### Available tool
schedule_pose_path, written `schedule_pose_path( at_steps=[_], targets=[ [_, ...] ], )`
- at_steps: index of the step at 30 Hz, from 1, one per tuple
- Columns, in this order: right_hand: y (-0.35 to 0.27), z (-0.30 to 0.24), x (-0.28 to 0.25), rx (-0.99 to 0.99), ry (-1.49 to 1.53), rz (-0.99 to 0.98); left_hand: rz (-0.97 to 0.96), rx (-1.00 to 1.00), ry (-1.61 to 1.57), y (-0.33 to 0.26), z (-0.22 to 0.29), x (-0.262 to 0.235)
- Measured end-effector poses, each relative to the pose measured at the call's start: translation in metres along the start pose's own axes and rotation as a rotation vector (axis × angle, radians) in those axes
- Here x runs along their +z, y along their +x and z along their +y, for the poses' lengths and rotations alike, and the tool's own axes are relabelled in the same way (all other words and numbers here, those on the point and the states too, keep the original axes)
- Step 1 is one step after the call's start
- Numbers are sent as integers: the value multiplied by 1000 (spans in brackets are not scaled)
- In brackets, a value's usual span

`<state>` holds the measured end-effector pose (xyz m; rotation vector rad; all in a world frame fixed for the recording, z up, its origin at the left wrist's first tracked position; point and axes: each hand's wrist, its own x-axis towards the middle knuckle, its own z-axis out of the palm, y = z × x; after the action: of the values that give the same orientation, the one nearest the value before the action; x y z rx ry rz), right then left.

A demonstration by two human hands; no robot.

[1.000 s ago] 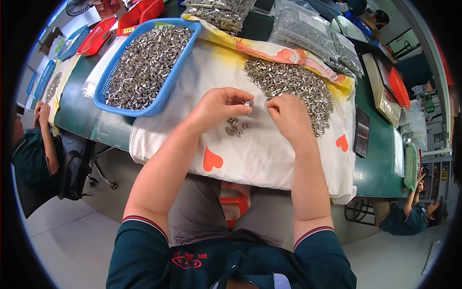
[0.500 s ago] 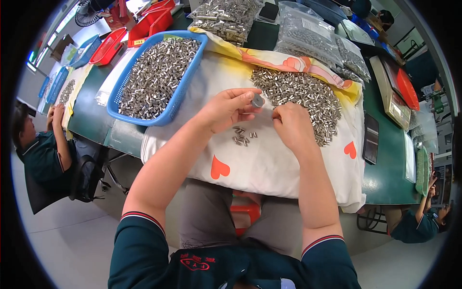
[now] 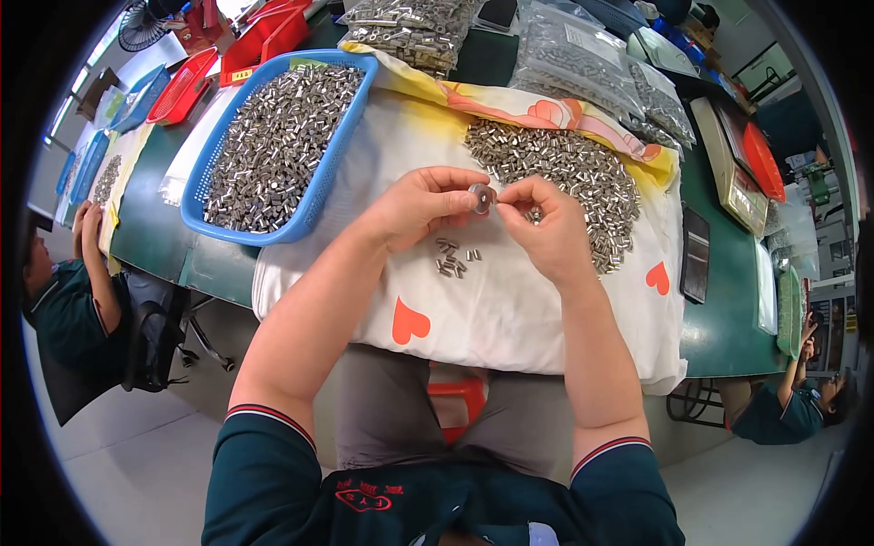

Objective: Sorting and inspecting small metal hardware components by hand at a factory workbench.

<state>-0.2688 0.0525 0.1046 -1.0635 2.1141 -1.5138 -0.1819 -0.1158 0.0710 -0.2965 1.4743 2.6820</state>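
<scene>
Between its thumb and fingers my left hand point(image 3: 421, 206) pinches a round grey metal disc point(image 3: 482, 199) with a hole in its middle. Right against the disc, the fingertips of my right hand point(image 3: 552, 227) are closed on what looks like a small metal cylinder, mostly hidden by the fingers. Below my left hand several loose metal cylinders point(image 3: 450, 265) lie on the white cloth point(image 3: 528, 318). A large pile of the same short, shiny cylinders point(image 3: 601, 187) spreads behind and beside my right hand.
To the left stands a blue basket point(image 3: 193, 196) full of metal cylinders. Bags of parts point(image 3: 574, 64) line the back. A dark phone-like slab point(image 3: 696, 255) lies right of the cloth on the green table point(image 3: 724, 337). Co-workers sit at both sides, one person point(image 3: 68, 291) at left.
My right hand has come up from the pile's edge to the disc, its fingertips now at the hole. The disc has turned so its face shows. The whole view has shifted slightly.
</scene>
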Motion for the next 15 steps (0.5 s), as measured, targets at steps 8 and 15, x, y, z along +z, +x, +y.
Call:
schedule_pose_path(
  at_steps=[8,15],
  targets=[
    [1,3,5,-114,-36,34,-17,23,21,-1,1,6],
    [1,11,2,-78,120,18,-45,57,4,3,-3,5]
  ],
)
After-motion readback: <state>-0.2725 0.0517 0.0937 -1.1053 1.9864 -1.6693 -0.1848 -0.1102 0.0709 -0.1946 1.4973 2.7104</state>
